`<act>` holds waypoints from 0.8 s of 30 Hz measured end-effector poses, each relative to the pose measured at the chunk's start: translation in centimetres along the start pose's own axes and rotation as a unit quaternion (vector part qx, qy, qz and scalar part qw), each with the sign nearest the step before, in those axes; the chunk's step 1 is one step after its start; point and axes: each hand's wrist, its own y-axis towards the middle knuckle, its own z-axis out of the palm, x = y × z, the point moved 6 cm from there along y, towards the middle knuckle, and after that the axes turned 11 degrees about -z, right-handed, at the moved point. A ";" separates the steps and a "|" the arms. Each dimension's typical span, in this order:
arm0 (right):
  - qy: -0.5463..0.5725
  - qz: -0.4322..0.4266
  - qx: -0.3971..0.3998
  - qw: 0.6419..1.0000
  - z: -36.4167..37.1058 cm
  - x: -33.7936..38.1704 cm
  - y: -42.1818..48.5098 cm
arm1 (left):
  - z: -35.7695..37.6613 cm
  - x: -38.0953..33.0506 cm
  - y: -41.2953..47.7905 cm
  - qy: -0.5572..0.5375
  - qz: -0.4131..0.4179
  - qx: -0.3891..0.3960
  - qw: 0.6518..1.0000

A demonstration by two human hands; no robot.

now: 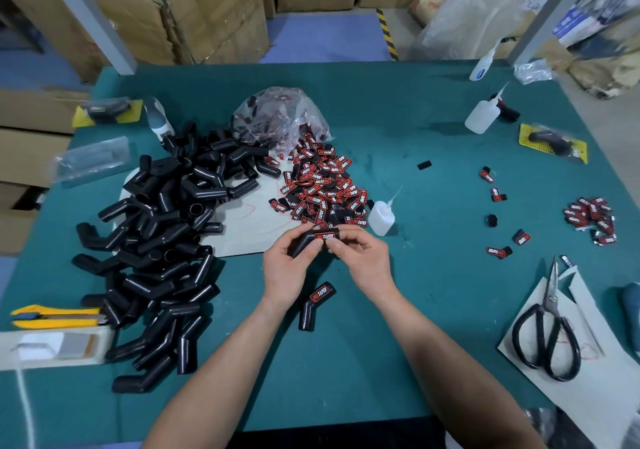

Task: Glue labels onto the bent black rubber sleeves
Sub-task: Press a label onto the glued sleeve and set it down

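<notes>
Above the green surface (415, 310), the bent rubber sleeve (306, 242) lies left to right between two closed grips: left hand (285, 270) wraps its angled leg, right hand (365, 263) pinches the end carrying the label (325, 236)

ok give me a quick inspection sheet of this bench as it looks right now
surface: green mat, with a grey sheet under the piles
job's things: held sleeve carrying a red label; labelled sleeve lying between the forearms; bare sleeve pile at left; label pile spilling from a plastic bag; glue bottle beside it
clutter: scissors on paper at right; yellow knife at left; stray labels at right
hands: left hand grips the held sleeve's bent end; right hand pinches its labelled end
cables: white cord at lower left
surroundings: cardboard boxes behind the table
</notes>
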 end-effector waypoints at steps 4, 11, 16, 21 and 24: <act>-0.013 -0.027 0.037 0.999 0.2 0.6 0.2 | 0.0 0.2 -0.1 0.002 -0.002 -0.005 1.000; -0.038 -0.068 0.063 0.995 0.2 1.5 0.2 | 0.0 -0.2 -0.3 0.009 0.011 0.007 1.000; -0.025 -0.079 0.074 0.994 0.4 1.4 0.0 | 0.1 -0.3 -0.4 0.011 0.014 0.008 1.000; -0.046 -0.085 0.081 0.992 0.5 1.3 0.0 | 0.3 -0.3 -0.6 0.013 0.007 0.022 1.000; -0.036 -0.089 0.076 0.992 0.6 1.4 -0.1 | 0.5 -0.4 -0.7 0.017 0.012 0.029 0.999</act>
